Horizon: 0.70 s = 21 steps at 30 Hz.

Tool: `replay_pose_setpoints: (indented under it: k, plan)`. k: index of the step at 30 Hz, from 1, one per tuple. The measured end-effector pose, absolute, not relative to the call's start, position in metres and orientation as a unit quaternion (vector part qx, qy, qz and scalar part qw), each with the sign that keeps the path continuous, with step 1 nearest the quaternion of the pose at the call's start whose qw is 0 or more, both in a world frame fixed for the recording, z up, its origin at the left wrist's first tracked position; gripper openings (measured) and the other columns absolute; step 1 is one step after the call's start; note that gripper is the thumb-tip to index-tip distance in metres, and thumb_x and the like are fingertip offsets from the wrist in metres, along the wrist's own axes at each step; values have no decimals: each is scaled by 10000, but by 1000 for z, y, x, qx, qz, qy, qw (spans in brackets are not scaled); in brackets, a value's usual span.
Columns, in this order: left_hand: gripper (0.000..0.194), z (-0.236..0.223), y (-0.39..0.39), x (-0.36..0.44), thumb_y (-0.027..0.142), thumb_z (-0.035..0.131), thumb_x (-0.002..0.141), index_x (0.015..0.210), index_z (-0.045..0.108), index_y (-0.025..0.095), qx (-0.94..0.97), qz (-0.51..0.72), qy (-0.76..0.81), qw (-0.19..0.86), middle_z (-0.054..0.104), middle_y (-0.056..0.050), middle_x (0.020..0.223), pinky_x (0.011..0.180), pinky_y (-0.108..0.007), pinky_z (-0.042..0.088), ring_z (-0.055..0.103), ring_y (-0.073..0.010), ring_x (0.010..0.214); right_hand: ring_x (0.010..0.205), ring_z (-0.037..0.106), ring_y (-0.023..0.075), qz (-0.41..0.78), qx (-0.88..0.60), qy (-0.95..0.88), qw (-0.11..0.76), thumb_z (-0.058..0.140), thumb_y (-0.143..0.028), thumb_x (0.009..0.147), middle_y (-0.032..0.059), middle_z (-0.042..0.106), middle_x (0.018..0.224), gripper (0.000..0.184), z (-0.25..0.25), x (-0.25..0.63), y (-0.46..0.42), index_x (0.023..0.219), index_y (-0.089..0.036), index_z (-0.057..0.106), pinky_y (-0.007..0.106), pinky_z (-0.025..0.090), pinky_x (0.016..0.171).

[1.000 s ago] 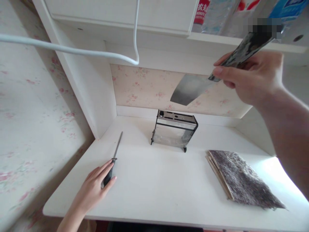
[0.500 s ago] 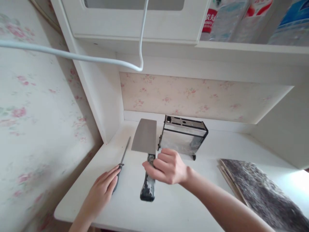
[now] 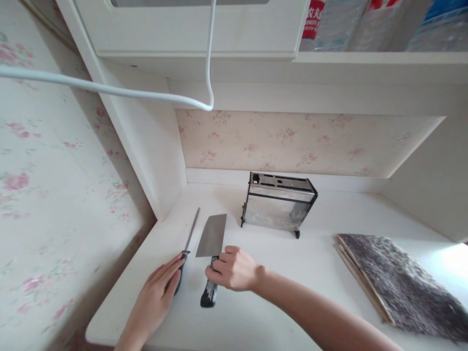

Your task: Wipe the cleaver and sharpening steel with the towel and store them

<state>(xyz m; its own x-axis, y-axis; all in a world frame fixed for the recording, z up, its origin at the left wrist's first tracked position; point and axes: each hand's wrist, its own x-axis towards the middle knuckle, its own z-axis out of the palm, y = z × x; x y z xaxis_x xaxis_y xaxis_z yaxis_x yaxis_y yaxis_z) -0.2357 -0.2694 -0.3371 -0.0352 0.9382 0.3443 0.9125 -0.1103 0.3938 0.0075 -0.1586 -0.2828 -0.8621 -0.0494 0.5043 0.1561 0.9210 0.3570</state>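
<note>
My right hand [image 3: 234, 268] is closed around the upper part of a cleaver's black, worn handle. The cleaver [image 3: 212, 235] has a broad grey blade pointing away from me, and its handle end sticks out below my fist. Whether the blade touches the white tabletop, I cannot tell. Left of it, my left hand [image 3: 155, 290] lies over the dark handle of a sharpening steel [image 3: 192, 230], fingers and thumb along it. The thin grey rod slants away and a little to the right, beside the blade and apart from it.
A metal and clear-sided knife block [image 3: 274, 214] with slots on top stands behind the cleaver. A folded grey furry mat [image 3: 398, 282] lies at the right of the white tabletop [image 3: 292, 273]. A white cable [image 3: 139, 92] hangs across the upper left. Bottles [image 3: 340, 24] stand on the shelf above.
My right hand has brought the cleaver lower and to the left, closer to the sharpening steel. My left hand has stayed on the steel's handle. The view has shifted slightly.
</note>
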Motion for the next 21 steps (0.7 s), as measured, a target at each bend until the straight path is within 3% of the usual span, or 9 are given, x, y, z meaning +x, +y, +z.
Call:
replay_pose_setpoints:
  k: [7,12,21]
  plan:
    - [359,-334,-268,-235,367,433,904,1241,538,301,691,274,668,34,553,8,1297,1028,-382,426,518,-191,1187,526,497,116,-147,-79,-972,166,408,-147,917,-27,563,665,162,-292,-1,-170,1048,-205,483,270,281,481]
    - [351,-332,-269,-235,360,436,903,1232,542,299,693,280,662,43,558,2,1290,1025,-385,428,518,-197,1187,649,594,179,-95,-177,-977,73,496,-144,865,32,618,755,25,-288,-8,-181,872,-168,502,299,400,536]
    - [355,-333,-268,-234,377,448,889,1220,554,304,685,286,668,51,559,-2,1287,1032,-393,417,510,-208,1196,696,614,214,-36,-264,-962,64,506,-129,830,35,626,822,104,-285,-9,-192,909,-191,532,331,455,566]
